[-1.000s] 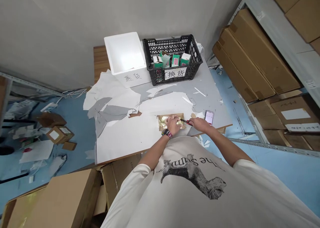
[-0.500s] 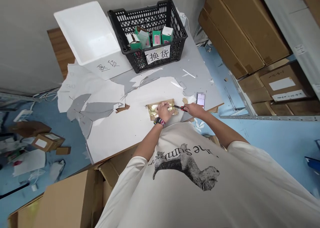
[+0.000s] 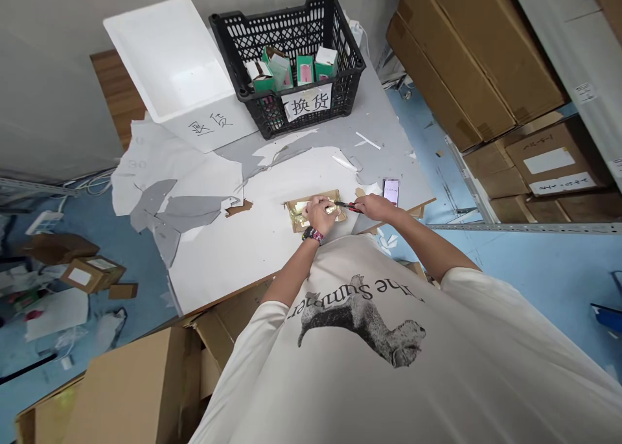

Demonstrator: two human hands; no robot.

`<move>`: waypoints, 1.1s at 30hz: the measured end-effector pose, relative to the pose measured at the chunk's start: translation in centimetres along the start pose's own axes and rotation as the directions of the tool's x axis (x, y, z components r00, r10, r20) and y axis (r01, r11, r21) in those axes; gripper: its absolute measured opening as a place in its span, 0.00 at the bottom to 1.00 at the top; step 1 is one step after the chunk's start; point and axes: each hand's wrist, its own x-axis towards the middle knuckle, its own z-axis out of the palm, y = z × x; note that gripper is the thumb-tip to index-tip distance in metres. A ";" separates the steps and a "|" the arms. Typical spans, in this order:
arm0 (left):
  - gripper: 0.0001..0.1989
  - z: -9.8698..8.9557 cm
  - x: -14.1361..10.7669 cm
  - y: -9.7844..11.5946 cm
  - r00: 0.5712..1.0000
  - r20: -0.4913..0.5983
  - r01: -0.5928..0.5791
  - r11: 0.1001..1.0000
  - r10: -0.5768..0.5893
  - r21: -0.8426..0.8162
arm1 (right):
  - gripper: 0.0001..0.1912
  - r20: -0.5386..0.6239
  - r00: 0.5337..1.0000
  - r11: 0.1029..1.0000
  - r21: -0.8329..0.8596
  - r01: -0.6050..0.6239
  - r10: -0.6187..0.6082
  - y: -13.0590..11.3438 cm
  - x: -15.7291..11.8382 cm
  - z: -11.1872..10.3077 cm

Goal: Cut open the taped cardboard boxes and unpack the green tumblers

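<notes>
R hand (image 3: 376, 208): fingers clamped round red/blk tool (image 3: 350, 207), tip at gold pkg (image 3: 297, 220). Pkg sat nr worktop (image 3: 253, 243) front edge, twd R corner. L hand (image 3: 321, 216) touched pkg top; couldn't tell finger gap.

Premises: stockroom | Upper right: metal racking (image 3: 554, 35), stacked cardboard cartons (image 3: 476, 61) | Upper centre: hand-lettered black plastic crate (image 3: 272, 113) holding small boxes (image 3: 305, 70) | Lower left: large cardboard box (image 3: 121, 379)

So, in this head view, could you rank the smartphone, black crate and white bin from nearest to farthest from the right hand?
1. Smartphone, just right of the right hand.
2. Black crate, farther back, leftward.
3. White bin, farthest left.
</notes>
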 end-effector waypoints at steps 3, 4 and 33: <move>0.05 0.2 -0.2 -0.1 1.000 -0.016 0.003 1.000 -0.004 -0.015 | 0.21 0.047 0.999 0.997 0.082 -0.003 -0.001 -0.1 -0.4 -0.5; 0.05 0.2 -0.3 -0.2 1.000 -0.020 0.004 1.000 -0.005 -0.022 | 0.21 0.064 0.998 0.994 0.111 -0.002 -0.005 0.0 -0.6 -0.6; 0.07 -1.4 -0.7 -0.7 0.987 0.097 -0.147 0.973 0.131 0.176 | 0.26 -0.089 0.993 0.991 -0.096 -0.088 0.080 -2.0 -0.9 2.9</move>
